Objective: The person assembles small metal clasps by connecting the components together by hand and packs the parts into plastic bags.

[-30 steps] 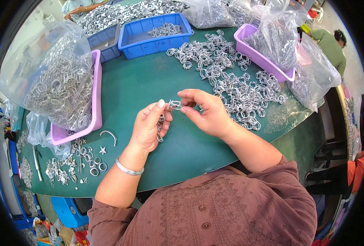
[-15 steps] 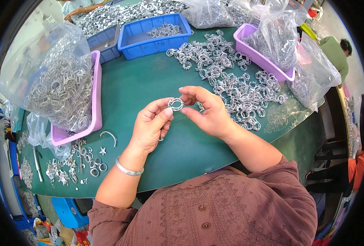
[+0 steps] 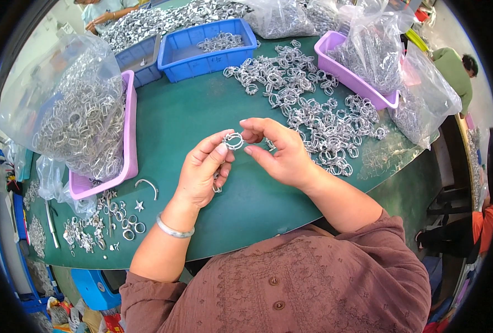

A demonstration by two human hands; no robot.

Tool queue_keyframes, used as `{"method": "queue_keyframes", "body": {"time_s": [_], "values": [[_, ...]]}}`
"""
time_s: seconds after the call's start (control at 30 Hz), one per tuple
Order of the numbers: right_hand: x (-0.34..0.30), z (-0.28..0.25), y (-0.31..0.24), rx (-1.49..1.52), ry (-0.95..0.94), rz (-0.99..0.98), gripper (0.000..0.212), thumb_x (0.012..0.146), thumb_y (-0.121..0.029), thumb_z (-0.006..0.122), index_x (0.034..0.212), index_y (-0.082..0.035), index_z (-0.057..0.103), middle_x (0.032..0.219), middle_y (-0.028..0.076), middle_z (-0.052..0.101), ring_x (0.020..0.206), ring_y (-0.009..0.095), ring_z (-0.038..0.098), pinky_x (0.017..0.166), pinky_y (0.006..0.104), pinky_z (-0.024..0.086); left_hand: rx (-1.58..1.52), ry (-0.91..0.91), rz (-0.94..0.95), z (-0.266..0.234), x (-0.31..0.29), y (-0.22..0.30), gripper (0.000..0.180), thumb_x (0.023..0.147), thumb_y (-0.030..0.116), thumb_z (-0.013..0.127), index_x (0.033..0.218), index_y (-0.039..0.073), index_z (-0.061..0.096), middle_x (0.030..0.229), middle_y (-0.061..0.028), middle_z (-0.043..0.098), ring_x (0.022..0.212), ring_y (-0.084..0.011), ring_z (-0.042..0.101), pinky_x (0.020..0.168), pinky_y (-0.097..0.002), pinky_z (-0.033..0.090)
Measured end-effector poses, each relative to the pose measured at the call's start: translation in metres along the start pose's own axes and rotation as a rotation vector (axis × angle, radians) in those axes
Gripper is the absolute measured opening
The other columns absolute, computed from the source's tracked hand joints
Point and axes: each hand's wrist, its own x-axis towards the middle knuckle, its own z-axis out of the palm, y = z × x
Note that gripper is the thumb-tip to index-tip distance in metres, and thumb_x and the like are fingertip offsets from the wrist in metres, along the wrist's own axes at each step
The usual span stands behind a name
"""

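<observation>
Between the thumb and index finger of my left hand is a silver metal ring that looks like a double loop. Another small silver piece shows under the lower fingers of the same hand. My right hand hovers just right of the ring, thumb and fingers apart and curved, with nothing seen in it. Behind and beside it spreads a pile of similar silver rings on the green table.
Purple baskets with bagged metal pieces stand left and far right. A blue bin is at the back. Assorted small rings and a curved metal piece lie front left. Other people are at the far left and right.
The ring has shifted slightly left with my left hand and turned a little. A gap now shows between it and my right fingertips.
</observation>
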Motion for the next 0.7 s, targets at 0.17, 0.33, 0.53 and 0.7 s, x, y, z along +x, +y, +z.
{"method": "queue_keyframes", "body": {"time_s": [0.17,0.33,0.53,0.7], "values": [[0.011,-0.024,0.006,-0.344,0.091,-0.088,0.022,0.073,0.002,0.054,0.094,-0.002,0.057,0.081,0.011,0.059,0.074,0.027,0.058,0.066,0.0349,0.046,-0.496,-0.129,-0.102,-0.013,0.004,-0.003,0.026,0.087,0.019,0.044,0.104,0.003,0.052,0.087,-0.0082,0.054,0.057,-0.0102,0.045,0.038,-0.0169,0.035],[0.004,-0.045,0.003,-0.76,-0.288,0.065,0.021,0.07,-0.013,0.064,0.088,-0.002,0.059,0.086,0.008,0.055,0.086,0.025,0.05,0.078,0.0358,0.039,-0.756,-0.312,-0.14,-0.021,0.004,-0.006,0.04,0.085,0.025,0.042,0.117,0.002,0.047,0.109,-0.0177,0.054,0.074,-0.0249,0.054,0.045,-0.0248,0.044],[0.006,-0.039,0.002,-0.894,-0.424,0.05,0.026,0.062,-0.025,0.071,0.076,-0.006,0.063,0.084,0.007,0.052,0.089,0.024,0.046,0.077,0.0365,0.035,-0.604,-0.209,-0.109,-0.024,0.009,-0.006,0.026,0.086,0.02,0.047,0.105,0.004,0.054,0.098,-0.013,0.056,0.081,-0.0236,0.057,0.043,-0.0213,0.042],[-0.006,-0.032,0.01,-0.881,-0.396,0.029,0.024,0.062,-0.027,0.071,0.072,-0.007,0.063,0.08,0.006,0.052,0.086,0.023,0.047,0.077,0.036,0.035,-0.444,-0.089,-0.107,-0.017,0.002,-0.009,0.016,0.086,0.014,0.048,0.098,0.005,0.055,0.093,-0.0099,0.056,0.078,-0.0202,0.056,0.042,-0.0191,0.04]]}}
